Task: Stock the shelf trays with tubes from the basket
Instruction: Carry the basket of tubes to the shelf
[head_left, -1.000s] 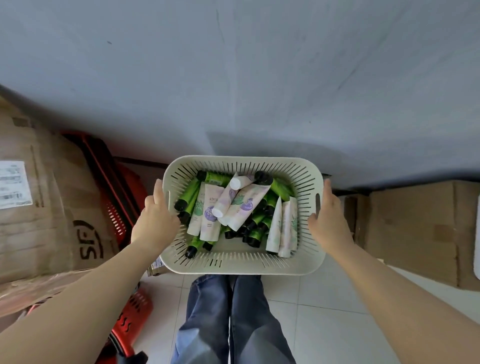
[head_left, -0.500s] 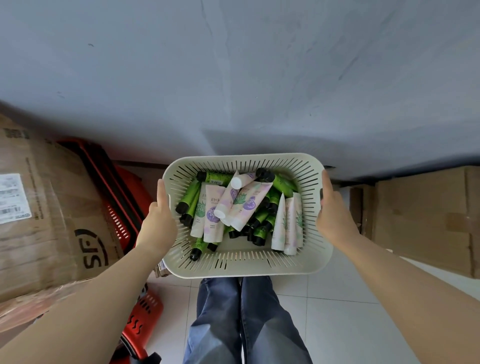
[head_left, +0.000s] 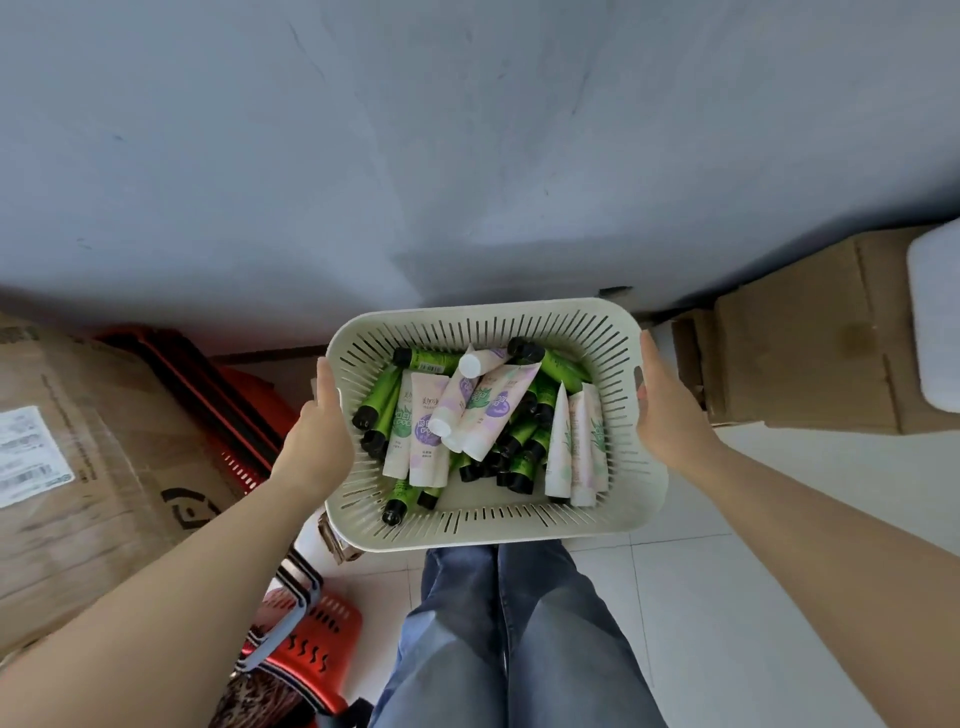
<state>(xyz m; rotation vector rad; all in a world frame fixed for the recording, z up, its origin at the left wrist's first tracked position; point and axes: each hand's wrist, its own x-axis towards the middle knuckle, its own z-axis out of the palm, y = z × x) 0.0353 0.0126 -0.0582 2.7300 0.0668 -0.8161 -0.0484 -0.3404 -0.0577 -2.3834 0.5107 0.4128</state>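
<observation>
Head view: basket (head_left: 613, 322) of tubes (head_left: 475, 415) is held between left hand (head_left: 317, 441) and right hand (head_left: 670, 415), each clasped on a side rim. Tubes are judged light, slippery; best pinched mid-body.

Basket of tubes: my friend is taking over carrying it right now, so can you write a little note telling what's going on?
Left hand: gripping the basket's left rim.
Right hand: gripping the right rim, by the handle slot.
Basket: held up in front of the body, above the tiled floor, facing a grey wall.
Tubes: all inside, piled loosely; green tubes with black caps lie under white-and-purple tubes.
Done: basket picked up.
Left: no shelf trays in view, so carry it to them, then stock the tubes.
</observation>
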